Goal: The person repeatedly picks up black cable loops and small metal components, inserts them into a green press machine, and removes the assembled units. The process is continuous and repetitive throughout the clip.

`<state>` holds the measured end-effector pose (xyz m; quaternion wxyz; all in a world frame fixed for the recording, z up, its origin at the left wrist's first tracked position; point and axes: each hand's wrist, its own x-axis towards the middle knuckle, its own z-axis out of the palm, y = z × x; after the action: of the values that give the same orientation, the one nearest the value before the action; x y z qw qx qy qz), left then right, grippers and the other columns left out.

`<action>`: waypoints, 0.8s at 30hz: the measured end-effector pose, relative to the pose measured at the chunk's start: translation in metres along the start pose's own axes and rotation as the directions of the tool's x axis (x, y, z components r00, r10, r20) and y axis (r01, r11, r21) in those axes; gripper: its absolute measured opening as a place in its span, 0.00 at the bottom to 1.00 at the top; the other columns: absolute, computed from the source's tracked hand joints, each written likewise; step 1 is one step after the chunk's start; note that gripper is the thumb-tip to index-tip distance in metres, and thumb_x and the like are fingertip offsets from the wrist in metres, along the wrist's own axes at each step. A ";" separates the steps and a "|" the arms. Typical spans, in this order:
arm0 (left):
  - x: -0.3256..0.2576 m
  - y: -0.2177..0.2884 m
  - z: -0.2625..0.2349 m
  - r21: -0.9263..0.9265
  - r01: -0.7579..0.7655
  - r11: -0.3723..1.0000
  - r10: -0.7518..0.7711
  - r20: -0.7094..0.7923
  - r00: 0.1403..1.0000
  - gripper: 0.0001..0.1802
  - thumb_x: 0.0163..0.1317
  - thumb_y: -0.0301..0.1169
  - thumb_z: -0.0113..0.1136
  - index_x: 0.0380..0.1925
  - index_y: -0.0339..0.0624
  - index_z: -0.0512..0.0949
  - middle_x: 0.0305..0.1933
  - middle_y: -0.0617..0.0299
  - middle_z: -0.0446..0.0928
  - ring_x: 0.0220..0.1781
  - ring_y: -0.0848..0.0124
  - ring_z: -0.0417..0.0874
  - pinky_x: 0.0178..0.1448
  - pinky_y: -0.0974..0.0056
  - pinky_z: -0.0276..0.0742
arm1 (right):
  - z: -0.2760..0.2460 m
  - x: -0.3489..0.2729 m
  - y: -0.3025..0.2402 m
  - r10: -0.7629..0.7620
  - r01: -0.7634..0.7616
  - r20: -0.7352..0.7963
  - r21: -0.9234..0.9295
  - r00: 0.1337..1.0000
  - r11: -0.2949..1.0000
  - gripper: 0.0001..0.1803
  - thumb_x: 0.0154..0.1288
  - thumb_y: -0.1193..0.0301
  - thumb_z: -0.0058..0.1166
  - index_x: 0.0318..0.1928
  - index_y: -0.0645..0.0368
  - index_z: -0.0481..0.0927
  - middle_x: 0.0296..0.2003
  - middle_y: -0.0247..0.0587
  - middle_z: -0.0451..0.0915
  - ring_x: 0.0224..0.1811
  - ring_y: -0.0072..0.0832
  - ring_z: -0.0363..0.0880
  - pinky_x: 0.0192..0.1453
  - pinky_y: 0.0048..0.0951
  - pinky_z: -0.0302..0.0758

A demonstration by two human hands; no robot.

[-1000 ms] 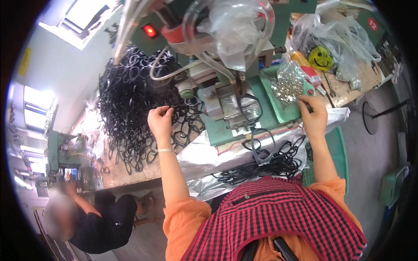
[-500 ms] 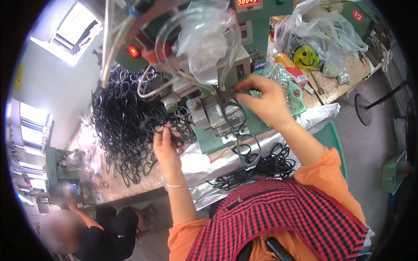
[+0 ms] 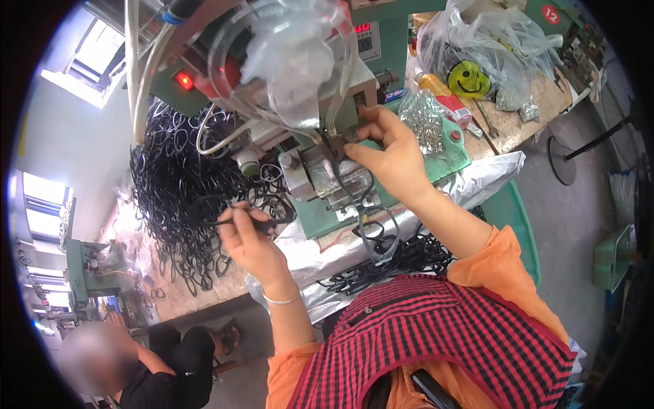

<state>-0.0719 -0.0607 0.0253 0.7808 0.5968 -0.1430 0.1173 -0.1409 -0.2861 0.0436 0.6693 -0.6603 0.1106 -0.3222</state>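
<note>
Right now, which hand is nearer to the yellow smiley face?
Right hand: it is at the machine, left of the smiley face; the left hand is farther left, at the black loops.

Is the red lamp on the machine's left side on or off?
On: the red lamp glows with a bright centre, standing out against its green housing.

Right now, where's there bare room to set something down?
On the bench, bare wood shows between the long metal tool and right edge, and in a narrow strip between the black loops and front edge. It's crowded around the left hand, and at the machine by the right hand.
</note>
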 end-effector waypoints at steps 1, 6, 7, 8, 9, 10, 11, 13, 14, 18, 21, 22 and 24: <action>0.006 0.014 0.010 0.010 -0.154 0.988 0.154 -0.001 0.988 0.08 0.77 0.29 0.51 0.49 0.37 0.73 0.40 0.57 0.79 0.29 0.76 0.76 0.33 0.72 0.73 | 0.001 0.000 0.000 0.001 -0.001 -0.001 0.044 1.000 0.999 0.25 0.54 0.77 0.66 0.55 0.64 0.77 0.34 0.34 0.80 0.41 0.18 0.78 0.50 0.22 0.73; 0.035 0.072 0.057 0.076 -0.460 0.884 0.432 0.239 0.870 0.10 0.74 0.23 0.52 0.53 0.33 0.71 0.47 0.51 0.81 0.33 0.72 0.81 0.38 0.69 0.78 | 0.011 -0.003 -0.017 0.028 -0.042 0.085 0.170 0.996 0.984 0.28 0.56 0.80 0.64 0.59 0.64 0.75 0.36 0.34 0.83 0.41 0.17 0.78 0.50 0.22 0.74; 0.043 0.072 0.064 0.216 -0.405 0.888 0.355 0.236 0.905 0.10 0.74 0.23 0.52 0.52 0.32 0.72 0.47 0.50 0.81 0.33 0.72 0.81 0.38 0.69 0.78 | 0.012 -0.005 -0.021 0.076 -0.090 0.085 0.177 0.993 0.980 0.27 0.56 0.80 0.63 0.59 0.64 0.75 0.37 0.35 0.83 0.42 0.18 0.78 0.50 0.23 0.74; 0.048 0.068 0.064 0.146 -0.420 0.896 0.390 0.196 0.900 0.09 0.74 0.23 0.52 0.51 0.32 0.72 0.45 0.51 0.81 0.33 0.72 0.81 0.37 0.71 0.76 | 0.014 -0.008 -0.029 0.124 -0.138 0.085 0.184 0.989 0.973 0.27 0.57 0.80 0.63 0.59 0.64 0.75 0.38 0.36 0.83 0.42 0.18 0.78 0.51 0.23 0.74; 0.042 0.072 0.062 0.100 -0.358 0.929 0.328 0.232 0.916 0.09 0.75 0.23 0.51 0.50 0.32 0.72 0.45 0.51 0.81 0.32 0.72 0.82 0.36 0.71 0.76 | 0.014 -0.012 -0.033 0.171 -0.185 0.086 0.191 0.981 0.964 0.27 0.57 0.80 0.62 0.59 0.64 0.75 0.39 0.38 0.83 0.43 0.18 0.79 0.52 0.23 0.74; 0.032 0.077 0.062 0.045 -0.279 0.959 0.255 0.287 0.923 0.08 0.75 0.24 0.51 0.50 0.32 0.72 0.44 0.51 0.80 0.32 0.72 0.82 0.35 0.70 0.76 | 0.011 -0.015 -0.027 0.057 -0.073 0.079 0.211 0.995 0.975 0.26 0.59 0.79 0.61 0.60 0.62 0.75 0.45 0.42 0.83 0.47 0.22 0.82 0.57 0.27 0.76; 0.020 0.085 0.056 0.010 -0.202 0.979 0.187 0.331 0.925 0.08 0.75 0.24 0.50 0.50 0.32 0.72 0.43 0.51 0.80 0.32 0.72 0.82 0.35 0.70 0.76 | 0.007 -0.016 -0.031 0.023 -0.035 0.137 0.090 0.990 0.995 0.26 0.60 0.79 0.60 0.61 0.63 0.75 0.47 0.41 0.83 0.50 0.23 0.81 0.59 0.28 0.75; -0.005 0.084 0.049 -0.121 0.225 0.967 -0.103 0.623 0.775 0.10 0.75 0.26 0.49 0.52 0.32 0.71 0.46 0.47 0.80 0.24 0.70 0.81 0.30 0.68 0.77 | -0.018 -0.019 -0.044 -0.037 0.078 0.260 -0.150 0.965 0.986 0.26 0.62 0.79 0.60 0.62 0.65 0.75 0.52 0.40 0.83 0.55 0.25 0.80 0.65 0.29 0.73; -0.016 0.082 0.052 0.038 0.527 0.849 -0.414 0.667 0.619 0.11 0.76 0.29 0.49 0.52 0.34 0.72 0.38 0.47 0.82 0.21 0.70 0.79 0.27 0.68 0.75 | -0.036 -0.012 -0.035 -0.021 0.074 0.283 -0.178 0.959 0.981 0.24 0.62 0.78 0.59 0.60 0.63 0.78 0.54 0.39 0.83 0.60 0.27 0.79 0.68 0.31 0.71; -0.026 0.056 0.072 0.191 0.816 0.546 -0.681 0.668 0.299 0.20 0.80 0.42 0.42 0.49 0.36 0.74 0.20 0.54 0.77 0.13 0.76 0.68 0.16 0.74 0.60 | -0.101 0.005 0.035 -0.179 0.067 -0.171 -0.513 0.969 0.856 0.20 0.62 0.79 0.58 0.56 0.63 0.80 0.50 0.41 0.85 0.55 0.30 0.82 0.62 0.30 0.74; -0.029 0.044 0.074 0.101 0.859 0.501 -0.678 0.663 0.318 0.20 0.80 0.42 0.42 0.49 0.36 0.74 0.19 0.55 0.76 0.13 0.75 0.68 0.15 0.74 0.59 | -0.126 -0.015 0.058 -0.187 0.068 -0.167 -0.547 0.968 0.835 0.16 0.59 0.77 0.60 0.50 0.60 0.83 0.46 0.46 0.86 0.49 0.36 0.84 0.57 0.33 0.77; -0.030 0.041 0.073 0.083 0.863 0.499 -0.670 0.669 0.322 0.20 0.80 0.42 0.42 0.49 0.36 0.74 0.19 0.55 0.76 0.13 0.75 0.68 0.15 0.74 0.59 | -0.127 -0.023 0.052 -0.192 0.077 -0.125 -0.612 0.973 0.787 0.15 0.59 0.76 0.60 0.48 0.59 0.84 0.45 0.45 0.86 0.49 0.37 0.84 0.56 0.34 0.77; -0.035 0.036 0.073 0.029 0.869 0.495 -0.644 0.683 0.344 0.19 0.79 0.41 0.42 0.48 0.36 0.75 0.18 0.55 0.76 0.13 0.75 0.69 0.14 0.74 0.59 | -0.128 -0.035 0.050 -0.141 0.048 -0.082 -0.681 0.987 0.731 0.11 0.57 0.76 0.61 0.42 0.59 0.85 0.41 0.44 0.86 0.48 0.41 0.82 0.55 0.38 0.76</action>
<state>-0.1234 -0.1223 0.0631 0.7377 0.4488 -0.1064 -0.4929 -0.2275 -0.3741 -0.0268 0.3578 -0.8410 0.2290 -0.3352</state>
